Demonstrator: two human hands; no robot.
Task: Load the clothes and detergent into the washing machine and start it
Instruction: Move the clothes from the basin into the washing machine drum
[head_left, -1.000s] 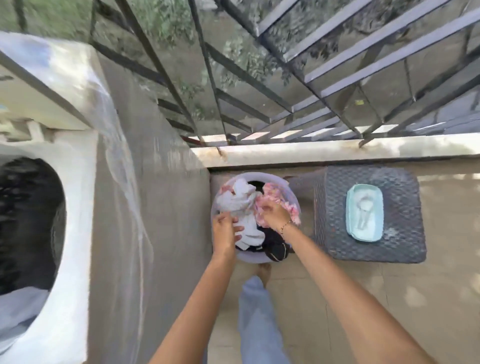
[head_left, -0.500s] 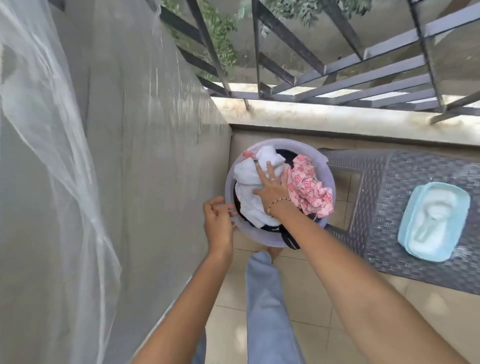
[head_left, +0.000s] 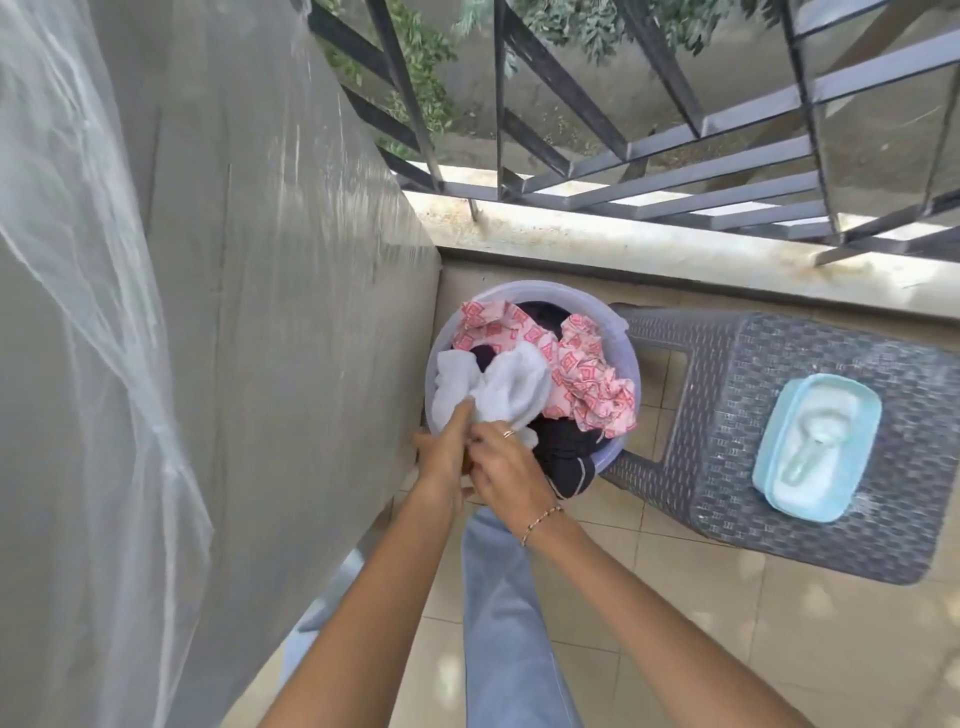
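A lavender bucket (head_left: 626, 347) on the floor holds a white cloth (head_left: 511, 387), a pink patterned cloth (head_left: 584, 374) and dark clothes (head_left: 563, 457). My left hand (head_left: 441, 454) and my right hand (head_left: 506, 467) meet at the bucket's near rim, both gripping the lower edge of the white cloth, which is lifted slightly. A light blue detergent tub (head_left: 818, 447) with white powder and a scoop sits on a grey woven stool (head_left: 727, 374) to the right. The washing machine's drum is out of view.
A grey wall-like side panel (head_left: 270, 338) covered by clear plastic sheeting (head_left: 93, 364) fills the left. A concrete ledge (head_left: 649, 249) with a metal railing (head_left: 675, 171) runs behind the bucket. Beige floor tiles (head_left: 675, 623) lie below, with my jeans leg (head_left: 504, 613).
The view swung right, losing the machine's drum. My right hand came off the top of the pile to the near rim beside my left, and both took hold of the white cloth.
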